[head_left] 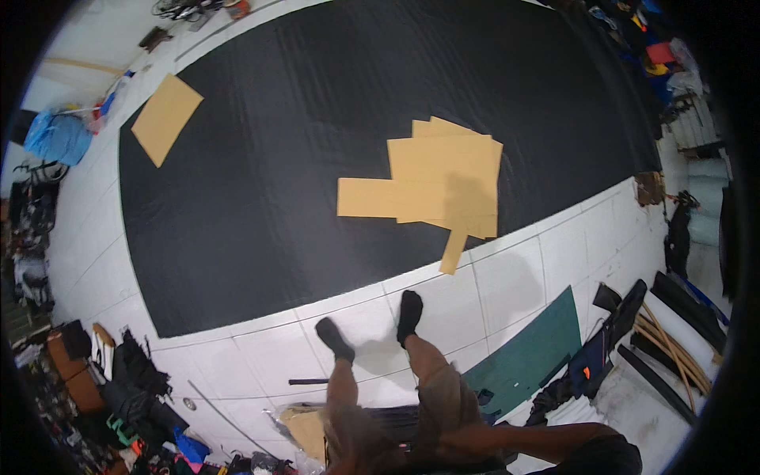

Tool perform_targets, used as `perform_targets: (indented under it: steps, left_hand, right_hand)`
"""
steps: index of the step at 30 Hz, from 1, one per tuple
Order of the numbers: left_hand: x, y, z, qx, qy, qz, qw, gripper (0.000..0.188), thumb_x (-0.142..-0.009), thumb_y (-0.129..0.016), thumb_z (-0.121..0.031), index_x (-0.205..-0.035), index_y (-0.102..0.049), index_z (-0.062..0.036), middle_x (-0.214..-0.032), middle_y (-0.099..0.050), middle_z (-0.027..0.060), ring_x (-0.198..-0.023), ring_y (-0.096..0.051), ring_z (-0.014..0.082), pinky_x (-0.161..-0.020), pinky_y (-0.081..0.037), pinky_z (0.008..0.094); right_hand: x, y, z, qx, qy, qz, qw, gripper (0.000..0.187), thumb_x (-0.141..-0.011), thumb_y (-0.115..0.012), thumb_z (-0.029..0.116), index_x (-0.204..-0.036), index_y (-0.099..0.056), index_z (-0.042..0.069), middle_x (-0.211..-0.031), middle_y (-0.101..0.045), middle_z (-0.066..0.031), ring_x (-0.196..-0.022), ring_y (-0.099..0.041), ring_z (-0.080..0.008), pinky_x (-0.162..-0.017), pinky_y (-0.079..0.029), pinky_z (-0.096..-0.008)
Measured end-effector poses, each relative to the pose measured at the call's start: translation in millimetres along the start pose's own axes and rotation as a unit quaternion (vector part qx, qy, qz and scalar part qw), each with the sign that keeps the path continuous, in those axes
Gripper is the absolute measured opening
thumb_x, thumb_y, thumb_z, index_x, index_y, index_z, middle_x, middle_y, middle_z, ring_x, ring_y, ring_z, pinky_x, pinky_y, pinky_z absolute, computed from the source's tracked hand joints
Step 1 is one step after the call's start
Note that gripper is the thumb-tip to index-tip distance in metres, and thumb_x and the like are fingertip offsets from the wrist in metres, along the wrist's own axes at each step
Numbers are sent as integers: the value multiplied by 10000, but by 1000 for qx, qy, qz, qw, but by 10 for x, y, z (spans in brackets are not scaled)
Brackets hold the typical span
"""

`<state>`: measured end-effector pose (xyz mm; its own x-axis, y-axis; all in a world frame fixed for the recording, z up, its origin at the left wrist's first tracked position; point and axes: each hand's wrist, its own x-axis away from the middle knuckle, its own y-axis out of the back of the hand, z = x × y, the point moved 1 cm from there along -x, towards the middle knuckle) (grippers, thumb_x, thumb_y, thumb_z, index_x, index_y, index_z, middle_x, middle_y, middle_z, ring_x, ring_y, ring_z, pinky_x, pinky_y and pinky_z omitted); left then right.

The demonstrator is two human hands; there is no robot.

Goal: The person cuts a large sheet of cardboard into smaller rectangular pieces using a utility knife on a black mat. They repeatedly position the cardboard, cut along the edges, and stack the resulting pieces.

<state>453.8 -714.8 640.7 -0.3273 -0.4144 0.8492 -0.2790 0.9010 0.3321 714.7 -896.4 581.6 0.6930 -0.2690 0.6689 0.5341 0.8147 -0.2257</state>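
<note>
Black sheet [261, 214] spreads over white floor tiles [269, 356]. Overlapping tan card panels [427, 162] lie on it, well ahead of right forearm [530, 440]; right hand indistinct at lap, I can't tell its grip; left hand outside my view. Lone tan panel [166, 119] at sheet's far left corner. Narrow tan strip [452, 257] crosses near edge.

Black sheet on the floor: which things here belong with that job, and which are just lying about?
Probably the job:
- black sheet
- overlapping tan pieces
- separate tan piece

Apparently lying about:
- green mat
- blue bag
- short black bar
</note>
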Motion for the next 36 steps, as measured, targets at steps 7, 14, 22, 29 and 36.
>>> perform_targets:
  steps: [7,14,22,29,36]
  left_hand:
    - [-1263,-115,605,-86,-20,-29,996,629,-836,-761,-445,-1260,-552,-31,-1275,-538,226,-1101,-596,333,-852,-529,407]
    - [-3017,-184,1366,-170,-14,-159,972,714,-810,-795,-471,-1309,-531,-33,-1319,-508,240,-1102,-597,321,-798,-554,387]
    - [-3292,-419,1842,25,-43,-118,992,459,-915,-690,-96,-1331,-505,-33,-1220,-586,215,-1077,-614,278,-850,-541,431]
    - [-3704,-160,1517,-127,-114,-138,976,551,-952,-671,-327,-1402,-511,-52,-1353,-558,253,-1272,-507,456,-1066,-426,498]
    - [-4026,-64,1378,-213,-153,-99,960,731,-907,-705,-402,-1498,-414,-84,-1509,-431,253,-1398,-387,457,-1144,-330,547]
  right_hand:
    - [-1062,508,-382,-115,53,226,966,295,-945,-531,304,-1077,-646,67,-980,-686,-157,-979,-652,-318,-831,-526,-436]
    - [-3348,3911,-1982,315,-101,-323,887,367,-880,-660,318,-1155,-661,74,-1181,-638,-146,-1097,-619,-338,-855,-536,-493]
    - [-3385,4957,-3191,367,-115,-604,698,772,-825,-695,604,-1383,-513,102,-1522,-368,-207,-1389,-401,-397,-976,-518,-498]
    - [-3296,5142,-3572,331,-104,-648,678,893,-820,-622,709,-1480,-452,132,-1558,-328,-216,-1446,-321,-411,-1058,-454,-537]
    - [-2858,5261,-3731,257,-206,-686,649,989,-773,-648,741,-1517,-397,140,-1563,-329,-216,-1444,-321,-417,-1099,-410,-542]
